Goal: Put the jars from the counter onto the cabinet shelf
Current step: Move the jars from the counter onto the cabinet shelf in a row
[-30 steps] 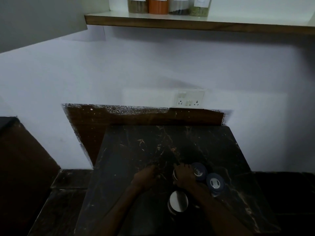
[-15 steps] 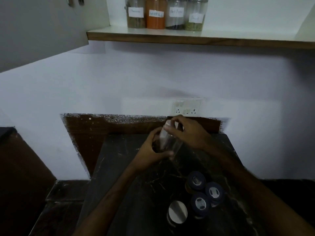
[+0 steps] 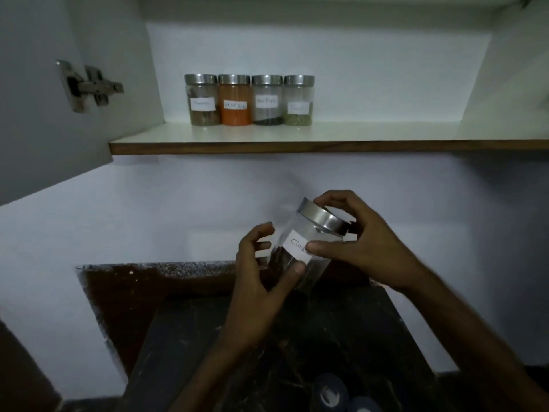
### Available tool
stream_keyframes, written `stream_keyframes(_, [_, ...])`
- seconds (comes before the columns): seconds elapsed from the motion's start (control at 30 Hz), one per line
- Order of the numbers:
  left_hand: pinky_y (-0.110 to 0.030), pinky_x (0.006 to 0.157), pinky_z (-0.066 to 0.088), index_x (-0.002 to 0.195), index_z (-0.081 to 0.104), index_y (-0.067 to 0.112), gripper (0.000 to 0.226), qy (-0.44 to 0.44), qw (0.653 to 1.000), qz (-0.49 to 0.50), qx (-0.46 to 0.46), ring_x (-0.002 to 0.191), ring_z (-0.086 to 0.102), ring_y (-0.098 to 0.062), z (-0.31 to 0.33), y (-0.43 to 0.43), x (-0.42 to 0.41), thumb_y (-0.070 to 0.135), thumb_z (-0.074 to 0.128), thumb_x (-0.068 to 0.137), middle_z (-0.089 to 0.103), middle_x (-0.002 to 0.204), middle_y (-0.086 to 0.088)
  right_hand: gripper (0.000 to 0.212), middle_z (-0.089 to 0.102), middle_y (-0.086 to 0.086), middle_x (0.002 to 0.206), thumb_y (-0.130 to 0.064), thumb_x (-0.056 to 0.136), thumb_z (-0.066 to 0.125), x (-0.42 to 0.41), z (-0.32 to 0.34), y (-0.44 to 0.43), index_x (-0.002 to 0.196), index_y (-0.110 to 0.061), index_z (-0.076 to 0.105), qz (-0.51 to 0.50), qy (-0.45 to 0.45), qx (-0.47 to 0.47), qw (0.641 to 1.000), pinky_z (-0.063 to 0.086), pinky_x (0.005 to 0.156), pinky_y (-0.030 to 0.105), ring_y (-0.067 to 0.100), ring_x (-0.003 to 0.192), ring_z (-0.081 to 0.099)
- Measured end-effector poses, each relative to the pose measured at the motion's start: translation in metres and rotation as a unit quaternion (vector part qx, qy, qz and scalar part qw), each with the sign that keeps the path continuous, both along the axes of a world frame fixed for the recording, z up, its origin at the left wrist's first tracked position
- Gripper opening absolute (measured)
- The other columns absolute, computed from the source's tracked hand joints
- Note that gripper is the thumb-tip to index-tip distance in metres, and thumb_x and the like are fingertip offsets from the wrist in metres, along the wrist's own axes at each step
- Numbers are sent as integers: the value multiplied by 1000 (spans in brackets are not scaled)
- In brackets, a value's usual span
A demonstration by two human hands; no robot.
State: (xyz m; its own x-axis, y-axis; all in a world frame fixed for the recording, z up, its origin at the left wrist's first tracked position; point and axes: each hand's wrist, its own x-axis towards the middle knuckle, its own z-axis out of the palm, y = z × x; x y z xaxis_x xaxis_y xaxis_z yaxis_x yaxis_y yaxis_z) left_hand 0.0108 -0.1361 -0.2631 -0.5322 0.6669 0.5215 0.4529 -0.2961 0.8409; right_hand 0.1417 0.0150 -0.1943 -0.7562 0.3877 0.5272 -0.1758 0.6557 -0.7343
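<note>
A clear glass jar with a steel lid and a white label, dark contents at its bottom, is held tilted in mid-air above the dark marble counter. My left hand grips its lower part, thumb across the front. My right hand grips the lid and upper side, thumb on the label. Several labelled steel-lidded jars stand in a row on the white cabinet shelf above.
The cabinet door hangs open at the left with its metal hinge showing. Two dark blue lids of other containers show at the bottom edge on the counter. Shelf room lies to the right of the jar row.
Both hands have lifted the jar from counter level up toward the shelf. The view has tilted up, showing the cabinet interior and hiding most counter jars.
</note>
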Motion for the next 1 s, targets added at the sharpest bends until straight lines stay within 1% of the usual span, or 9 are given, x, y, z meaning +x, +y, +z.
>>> stream_keyframes(0.07, [-19, 89, 52, 140, 36, 43, 72, -19, 993, -112, -33, 124, 49, 0, 20, 4, -9, 51, 69, 76, 47, 138, 23, 63, 56, -15, 130, -31, 72, 85, 9, 15, 17, 126, -30, 54, 39, 8, -9, 999, 55, 90, 30, 13, 122, 56])
stream_keyframes(0.17, [-24, 89, 54, 141, 41, 34, 69, 11, 992, -120, -23, 120, 55, -5, 44, 28, -8, 48, 68, 79, 55, 132, 17, 62, 55, -13, 131, -23, 74, 83, 11, 36, 38, 129, -29, 55, 58, 31, -31, 997, 57, 83, 26, 13, 117, 61])
stream_keyframes(0.33, [-8, 78, 50, 136, 47, 29, 71, 13, 998, -6, 63, 111, 57, 3, 81, 86, 2, 52, 74, 74, 59, 125, 15, 65, 60, -22, 122, -60, 72, 70, 3, 66, 63, 131, -46, 45, -89, 63, -1, 994, 58, 81, 21, 0, 99, 68])
stream_keyframes(0.47, [-10, 78, 52, 135, 46, 29, 68, 47, 994, 15, 102, 107, 60, 3, 127, 136, -2, 48, 74, 76, 62, 123, 12, 78, 68, -14, 105, -68, 68, 74, -9, 110, 94, 132, -57, 32, -89, 67, 5, 994, 61, 80, 38, 8, 98, 70])
stream_keyframes(0.6, [-14, 85, 43, 137, 28, 55, 73, 192, 981, 36, 3, 100, 51, 22, 173, 162, -31, 78, 54, 73, 50, 129, 37, 86, 65, -10, 108, -64, 60, 82, -31, 161, 145, 131, -55, 34, -100, 85, 47, 990, 61, 82, 42, 11, 103, 67])
stream_keyframes(0.7, [-27, 78, 49, 142, 36, 38, 75, 329, 921, 198, -67, 89, 58, 7, 187, 177, -61, 80, 39, 80, 56, 134, 15, 87, 61, -2, 114, -52, 67, 85, -65, 183, 200, 137, -42, 35, -123, 54, 76, 988, 60, 84, 46, 17, 104, 63])
stream_keyframes(0.77, [-28, 79, 48, 135, 47, 29, 69, 431, 859, 257, -103, 102, 61, -8, 185, 184, -76, 75, 31, 85, 60, 129, 7, 86, 60, 6, 121, -43, 71, 85, -91, 185, 231, 139, -32, 34, -137, 22, 73, 988, 59, 85, 46, 23, 102, 63])
stream_keyframes(0.87, [-30, 86, 42, 136, 46, 30, 74, 423, 852, 262, -160, 118, 55, -15, 174, 193, -95, 77, 22, 84, 55, 135, 5, 87, 58, 11, 127, -35, 72, 86, -128, 175, 267, 140, -22, 35, -153, -33, 111, 982, 56, 89, 46, 29, 108, 61])
stream_keyframes(1.0, [-29, 82, 42, 134, 46, 31, 79, 393, 864, 248, -193, 110, 57, -12, 174, 199, -105, 82, 20, 80, 57, 132, 6, 84, 57, 11, 130, -33, 71, 87, -161, 168, 294, 135, -14, 36, -168, -48, 153, 973, 52, 93, 42, 28, 112, 57])
